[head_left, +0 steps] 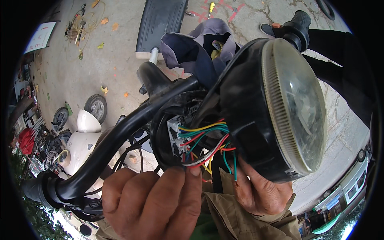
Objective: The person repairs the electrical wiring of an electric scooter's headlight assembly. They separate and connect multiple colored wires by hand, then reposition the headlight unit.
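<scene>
My left hand (154, 204) is closed in front of the handlebar, its thumb and forefinger pinched at the lower end of a bundle of coloured wires (208, 156). The wires run between a white connector block (175, 138) in the black round housing and the back of a headlight (294, 106). The headlight hangs off to the right, its ribbed clear lens facing right. My right hand (264, 192) is curled under the headlight's lower edge, some fingers hidden behind it. Two loose green wire ends (235, 170) dangle beside those fingers.
A black handlebar (128, 124) curves across the left. Beyond the headlight are a grey cloth bag (180, 50), a black footboard or seat (160, 24) and a yellow screwdriver (211, 7). A white scooter (80, 144) stands at left; a person's dark-trousered leg (332, 48) extends at upper right.
</scene>
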`<state>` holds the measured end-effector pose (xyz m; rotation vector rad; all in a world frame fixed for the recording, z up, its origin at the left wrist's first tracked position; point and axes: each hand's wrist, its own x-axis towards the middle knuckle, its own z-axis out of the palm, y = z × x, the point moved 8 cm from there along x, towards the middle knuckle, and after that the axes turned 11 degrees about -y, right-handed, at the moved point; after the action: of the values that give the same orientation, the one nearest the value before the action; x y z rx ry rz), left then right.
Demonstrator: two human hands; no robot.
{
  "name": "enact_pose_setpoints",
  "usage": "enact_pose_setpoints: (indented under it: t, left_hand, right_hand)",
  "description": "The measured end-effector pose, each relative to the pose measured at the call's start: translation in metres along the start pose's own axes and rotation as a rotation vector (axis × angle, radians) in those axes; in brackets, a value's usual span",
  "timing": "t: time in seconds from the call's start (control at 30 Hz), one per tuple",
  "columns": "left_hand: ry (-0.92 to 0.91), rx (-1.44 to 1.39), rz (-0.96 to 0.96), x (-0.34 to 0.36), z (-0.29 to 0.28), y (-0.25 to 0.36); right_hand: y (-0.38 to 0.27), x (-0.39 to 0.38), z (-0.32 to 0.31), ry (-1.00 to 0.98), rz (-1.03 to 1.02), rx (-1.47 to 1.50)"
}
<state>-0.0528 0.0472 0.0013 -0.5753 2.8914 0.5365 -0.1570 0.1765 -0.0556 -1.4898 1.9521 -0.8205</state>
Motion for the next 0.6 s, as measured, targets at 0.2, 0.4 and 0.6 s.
enact_pose_setpoints:
  t: [0.2,0.4,0.6]
  left_hand:
    - [0.021,0.004,0.000,-0.001,0.001,-0.005]
    - [-0.021,-0.103,-0.056,0.005,-0.006,-0.011]
    - [0.037,-0.271,-0.239,0.003,-0.009,-0.018]
  right_hand:
    - [-0.001,0.005,0.002,0.044,0.000,0.009]
    - [0.001,0.005,0.000,0.043,0.038,-0.015]
    - [-0.003,0.006,-0.006,0.137,0.058,0.068]
